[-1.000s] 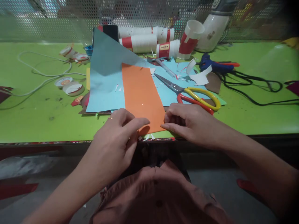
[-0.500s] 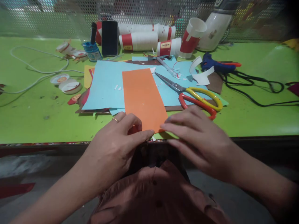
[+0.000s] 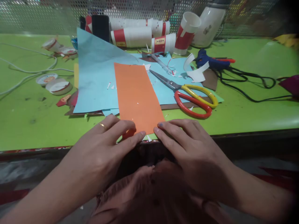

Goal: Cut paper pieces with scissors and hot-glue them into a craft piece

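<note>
An orange sheet of paper [image 3: 139, 96] lies lengthwise in front of me, its near end at the table's front edge. My left hand [image 3: 112, 140] grips the near left corner, fingers curled and thumb along the bottom edge. At the near right corner, the thumb and forefinger of my right hand [image 3: 187, 140] pinch the paper. Beneath its far part lies a light blue sheet [image 3: 98, 84], its far left corner raised. Scissors [image 3: 195, 96] with one yellow and one red handle rest just right of the orange paper, blades slightly apart.
Stacked paper cups [image 3: 134, 36] lie at the back beside a dark phone [image 3: 101, 28] and an upright cup [image 3: 187, 32]. A blue glue gun [image 3: 207, 59] with a black cord sits right. Cut-off cup bottoms [image 3: 59, 87] and a white cable [image 3: 35, 73] are left.
The light blue sheet's far left corner has lifted. My right hand has closed in on the orange paper's near right corner. The whole view has shifted slightly.
</note>
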Available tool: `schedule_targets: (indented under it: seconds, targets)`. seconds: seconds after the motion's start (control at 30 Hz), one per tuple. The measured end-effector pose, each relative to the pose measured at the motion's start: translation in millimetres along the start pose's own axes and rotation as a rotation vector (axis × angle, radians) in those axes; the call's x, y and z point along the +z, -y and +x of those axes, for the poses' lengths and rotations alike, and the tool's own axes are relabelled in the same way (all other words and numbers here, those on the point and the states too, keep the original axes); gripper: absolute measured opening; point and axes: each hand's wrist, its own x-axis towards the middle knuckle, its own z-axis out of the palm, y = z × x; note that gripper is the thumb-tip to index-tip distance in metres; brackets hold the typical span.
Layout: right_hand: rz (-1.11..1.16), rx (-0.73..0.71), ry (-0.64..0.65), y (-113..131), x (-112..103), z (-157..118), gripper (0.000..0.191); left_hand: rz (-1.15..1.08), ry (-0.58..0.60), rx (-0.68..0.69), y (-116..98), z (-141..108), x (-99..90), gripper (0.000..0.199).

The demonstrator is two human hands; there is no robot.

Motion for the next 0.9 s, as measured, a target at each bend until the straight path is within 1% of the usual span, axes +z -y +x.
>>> schedule_targets:
  seconds: [0.13, 0.27, 0.37, 0.47, 0.53, 0.6, 0.67, 0.77, 0.9]
  targets:
    - [-0.041, 0.016, -0.015, -3, -2, -3, 0.056, 0.007, 0.032, 0.075, 9, -15, -2.3, 0.043]
    - [-0.035, 0.045, -0.028, -6, -5, -7, 0.057, -0.012, 0.044, 0.060, 16, -32, -2.2, 0.059]
    - [-0.021, 0.062, -0.029, -5, -6, -8, 0.057, -0.033, 0.042, 0.048, 19, -39, -2.1, 0.060]
    - [-0.025, 0.075, -0.028, 0, -7, -5, 0.060, -0.032, 0.010, 0.085, 18, -35, -4.6, 0.054]
    - [-0.045, 0.062, -0.033, 4, -7, 0, 0.060, -0.026, -0.009, 0.115, 13, -27, -8.1, 0.043]
    - [-0.055, 0.013, -0.016, 9, -7, 7, 0.058, -0.015, -0.024, 0.146, 7, -17, -11.5, 0.030]
    - [-0.041, -0.034, 0.040, 14, -5, 14, 0.057, 0.015, -0.024, 0.161, 0, -9, -12.8, 0.028]
    - [0.000, -0.037, 0.111, 18, -3, 19, 0.061, 0.058, 0.011, 0.127, -8, -4, -9.3, 0.026]
    - [0.007, -0.030, 0.095, 16, -3, 14, 0.060, 0.083, 0.044, 0.106, -12, -9, -1.8, 0.019]
